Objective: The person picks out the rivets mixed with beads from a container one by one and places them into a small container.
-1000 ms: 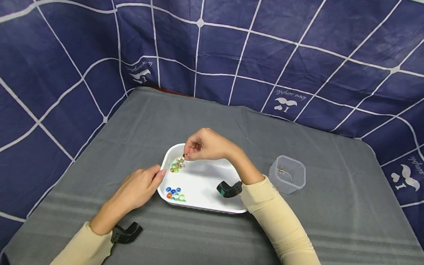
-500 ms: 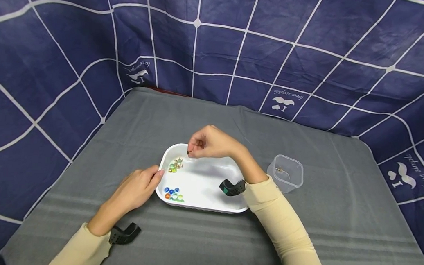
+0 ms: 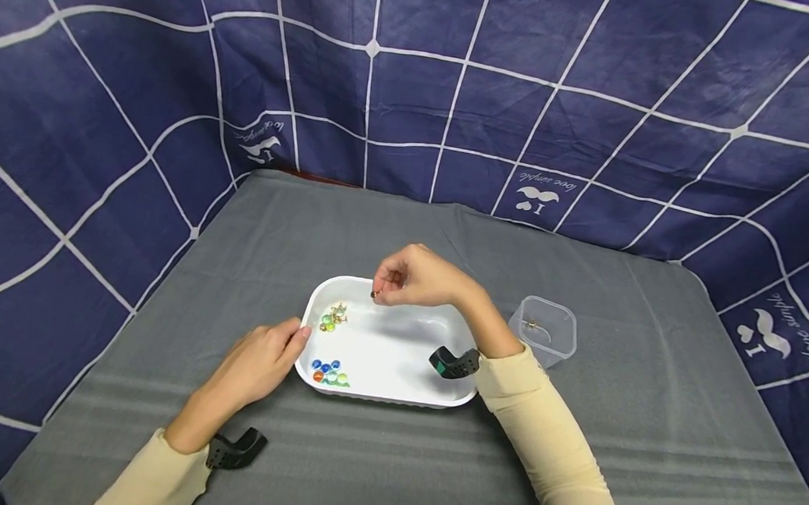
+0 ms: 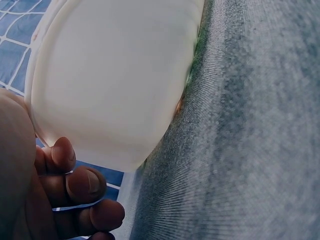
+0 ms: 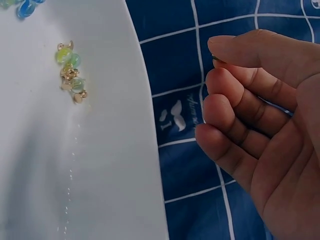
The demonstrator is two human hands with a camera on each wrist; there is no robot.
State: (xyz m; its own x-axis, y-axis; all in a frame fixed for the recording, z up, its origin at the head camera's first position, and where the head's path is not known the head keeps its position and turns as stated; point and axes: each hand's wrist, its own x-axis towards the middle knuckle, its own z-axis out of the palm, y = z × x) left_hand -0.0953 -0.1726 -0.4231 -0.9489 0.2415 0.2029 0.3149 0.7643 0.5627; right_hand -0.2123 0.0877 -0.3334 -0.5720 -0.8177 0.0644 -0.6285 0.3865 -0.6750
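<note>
My right hand pinches a small dark-and-gold piece between thumb and index finger, above the far rim of a white tray. In the right wrist view the thumb and finger hide most of that piece. My left hand grips the tray's left rim, thumb on top and the other fingers below it. Several gold stud-like pieces lie mixed with green marbles in the far left of the tray. Blue, orange and pale green marbles gather in its near left corner.
A clear plastic box stands right of the tray, beyond the right forearm, with a small gold piece inside. Grey cloth covers the table; a dark blue checked curtain hangs behind it.
My right hand has lifted from the gold pieces and green marbles and moved right, carrying the small pinched piece. The left hand stays on the tray's rim.
</note>
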